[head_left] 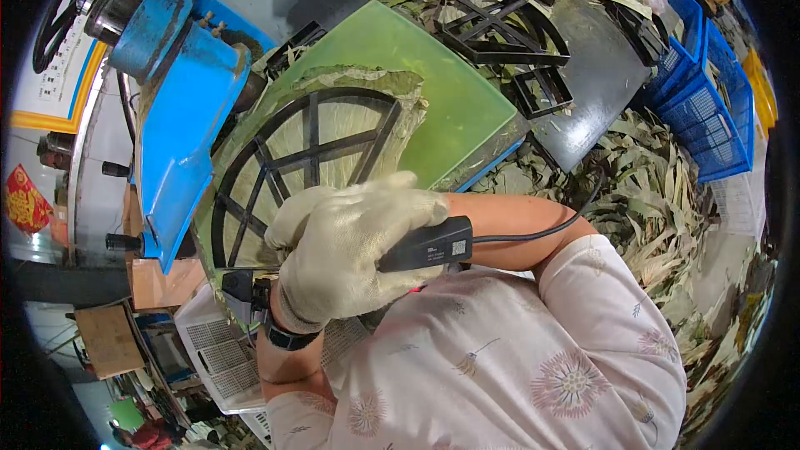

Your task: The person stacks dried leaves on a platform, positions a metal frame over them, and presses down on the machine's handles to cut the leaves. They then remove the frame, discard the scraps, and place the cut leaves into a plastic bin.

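My left hand (333,258), in a white knit glove, lies across my right wrist, its fingers curled around the end of a black box (429,244) with a code label and a cable. A dark watch (287,336) is on the left wrist. Mostly covered by it is my right hand (289,215), also gloved, so its fingers cannot be made out. Just beyond the hands, a black fan-shaped cutting die (312,146) with crossed bars stands on a large dried leaf (404,108). The leaf lies on a green translucent board (433,75).
A blue machine arm (179,125) rises at the left. More black dies (504,21) sit behind the board. Leaf scraps (642,192) are heaped at the right, near blue crates (708,108). A white plastic basket (221,350) stands at the lower left.
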The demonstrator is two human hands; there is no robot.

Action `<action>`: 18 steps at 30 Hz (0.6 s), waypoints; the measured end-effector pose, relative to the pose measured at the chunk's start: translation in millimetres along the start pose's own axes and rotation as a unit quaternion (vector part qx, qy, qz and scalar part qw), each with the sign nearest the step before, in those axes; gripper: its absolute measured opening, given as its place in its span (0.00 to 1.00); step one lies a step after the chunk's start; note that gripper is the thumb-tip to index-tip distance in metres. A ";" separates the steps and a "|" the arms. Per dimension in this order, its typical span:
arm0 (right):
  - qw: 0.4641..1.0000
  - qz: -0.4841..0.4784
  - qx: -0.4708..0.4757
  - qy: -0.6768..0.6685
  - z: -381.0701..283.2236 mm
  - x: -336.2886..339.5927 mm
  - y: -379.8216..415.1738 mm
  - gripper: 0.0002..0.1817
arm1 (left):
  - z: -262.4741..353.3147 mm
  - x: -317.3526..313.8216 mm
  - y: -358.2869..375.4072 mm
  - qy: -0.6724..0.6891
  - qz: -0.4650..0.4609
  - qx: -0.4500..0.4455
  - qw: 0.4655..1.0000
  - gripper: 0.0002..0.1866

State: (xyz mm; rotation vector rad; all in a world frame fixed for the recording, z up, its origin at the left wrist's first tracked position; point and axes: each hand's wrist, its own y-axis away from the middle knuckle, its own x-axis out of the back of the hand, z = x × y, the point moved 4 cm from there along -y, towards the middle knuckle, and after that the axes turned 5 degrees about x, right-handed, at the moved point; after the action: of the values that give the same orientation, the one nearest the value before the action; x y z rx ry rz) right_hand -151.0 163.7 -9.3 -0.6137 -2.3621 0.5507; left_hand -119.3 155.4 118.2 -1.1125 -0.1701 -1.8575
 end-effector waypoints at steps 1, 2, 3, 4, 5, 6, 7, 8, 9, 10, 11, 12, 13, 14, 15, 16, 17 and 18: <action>1.000 -0.001 -0.001 0.000 -0.6 -0.1 0.4 0.15 | -0.3 0.6 0.5 -0.001 0.002 0.001 1.000 0.26; 1.000 -0.002 0.001 0.000 -1.1 -0.9 0.4 0.15 | -1.8 0.4 0.8 -0.007 -0.011 0.019 1.000 0.26; 1.000 -0.004 0.003 0.000 -1.3 -1.7 0.1 0.15 | -3.2 -0.2 1.0 -0.013 -0.023 0.035 0.999 0.26; 1.000 -0.006 0.003 0.000 -1.6 -2.4 -0.2 0.15 | -2.7 -0.9 1.0 -0.014 -0.023 0.036 0.999 0.26; 1.000 -0.009 0.004 0.000 -1.9 -2.9 -0.8 0.15 | -2.3 -2.1 0.6 -0.002 -0.021 0.042 0.999 0.25; 1.000 -0.010 0.003 0.000 -1.7 -3.2 -1.5 0.15 | -2.5 -2.9 0.1 0.011 -0.019 0.047 0.999 0.24; 1.000 -0.012 0.005 0.000 -1.7 -4.2 -3.1 0.15 | -2.0 -2.0 -1.7 0.012 -0.017 0.048 0.999 0.24; 1.000 -0.013 0.006 0.000 -1.9 -4.7 -3.9 0.15 | -4.4 -2.0 -4.1 0.027 -0.036 0.096 0.994 0.24; 1.000 -0.016 0.005 -0.001 -0.6 -5.6 -4.6 0.15 | -7.1 -2.9 -4.2 0.041 -0.055 0.144 0.987 0.24; 1.000 -0.019 0.008 -0.002 -1.3 -5.4 -5.4 0.15 | -7.9 -4.0 -3.4 0.041 -0.052 0.145 0.987 0.24; 1.000 -0.020 0.008 0.000 -0.1 -5.3 -6.9 0.15 | -9.5 -3.8 -2.6 0.037 -0.024 0.143 0.989 0.23; 1.000 -0.022 0.008 -0.001 0.1 -6.3 -8.1 0.14 | -11.3 -3.6 -1.8 0.032 0.003 0.142 0.989 0.22; 1.000 -0.024 0.009 -0.002 0.6 -6.8 -9.9 0.14 | -12.0 -4.4 -1.6 0.029 0.009 0.128 0.991 0.23; 1.000 -0.025 0.010 -0.002 1.8 -6.7 -11.2 0.14 | -11.1 -3.4 -2.7 0.030 0.011 0.129 0.991 0.23; 0.999 -0.029 0.013 -0.004 1.5 -8.2 -14.1 0.14 | -9.6 -3.3 -4.3 0.013 -0.006 0.137 0.991 0.23; 0.999 -0.031 0.014 -0.004 1.8 -8.8 -15.6 0.14 | -9.0 -4.1 -4.6 -0.004 -0.022 0.145 0.989 0.23; 0.999 -0.034 0.016 -0.004 2.0 -9.5 -17.4 0.14 | -9.1 -4.9 -3.9 -0.005 -0.017 0.148 0.989 0.23; 0.999 -0.036 0.019 -0.005 3.1 -9.8 -20.9 0.14 | -4.4 -5.1 -4.0 -0.017 0.002 0.083 0.996 0.24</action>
State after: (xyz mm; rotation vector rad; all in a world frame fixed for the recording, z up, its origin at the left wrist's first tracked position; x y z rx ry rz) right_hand -152.2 140.8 -5.3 -0.5073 -2.3673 0.5667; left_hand -124.3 158.5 113.1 -1.0300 -0.3358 -1.7866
